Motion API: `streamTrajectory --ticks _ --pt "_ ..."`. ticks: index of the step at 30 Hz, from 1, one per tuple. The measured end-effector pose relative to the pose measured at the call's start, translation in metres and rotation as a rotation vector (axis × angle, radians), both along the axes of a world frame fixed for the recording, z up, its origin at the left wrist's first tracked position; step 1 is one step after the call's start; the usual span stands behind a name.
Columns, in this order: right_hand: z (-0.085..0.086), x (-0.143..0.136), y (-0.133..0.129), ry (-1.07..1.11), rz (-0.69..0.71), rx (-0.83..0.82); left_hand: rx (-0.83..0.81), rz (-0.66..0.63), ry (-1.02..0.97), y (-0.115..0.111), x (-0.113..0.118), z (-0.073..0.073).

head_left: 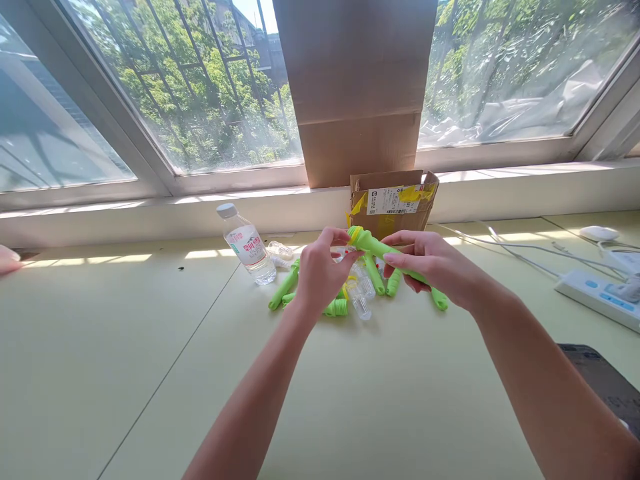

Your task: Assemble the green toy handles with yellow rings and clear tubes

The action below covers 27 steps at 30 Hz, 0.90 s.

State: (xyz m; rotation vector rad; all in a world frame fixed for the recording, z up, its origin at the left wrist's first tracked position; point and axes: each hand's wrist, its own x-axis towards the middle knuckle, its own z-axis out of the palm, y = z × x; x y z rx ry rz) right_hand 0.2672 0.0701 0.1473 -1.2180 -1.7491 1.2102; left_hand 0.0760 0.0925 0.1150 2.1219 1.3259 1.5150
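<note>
My right hand [434, 261] is wrapped round a light green plastic tube-like handle [374, 246], held tilted above the table. At its upper left end, which has screw-like ridges, sits a yellow ring [355, 235]. My left hand [324, 268] pinches at that ring with thumb and index finger; its other fingers are partly hidden. Beneath both hands lies a loose pile of similar green handles [284, 285] and clear plastic tubes [358, 299], some with yellow rings. Parts of the pile are covered by my hands.
Left of the pile stands a clear water bottle [249, 248]. An open cardboard box [393, 203] with yellow tape is behind it, against the window ledge. White cables and a power strip [597, 297] lie at right, near a dark flat object [603, 383]. Part of another hand [7, 259] shows far left.
</note>
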Motion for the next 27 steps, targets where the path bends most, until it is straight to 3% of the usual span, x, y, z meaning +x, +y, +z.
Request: streamTrajectory --ticks 8,12,21,27 --pt "-0.0074 -0.0041 0.0017 -0.247 -0.075 0.196 -0.055 0.009 0.075 -0.0007 -0.0001 0.0012" --pt "-0.0102 -0.0065 0.0026 -0.252 -0.127 0.268 -0.032 0.011 0.044 0.0007 -0.0012 0.001" --pt "-0.0083 -0.0046 0.0046 -0.177 -0.135 0.236 -0.036 0.01 0.057 -0.0034 -0.0005 0.0042" --pt "-0.0052 -0.0016 0.0033 -0.084 -0.094 0.13 -0.016 -0.038 0.056 -0.0051 0.0007 0.0053"
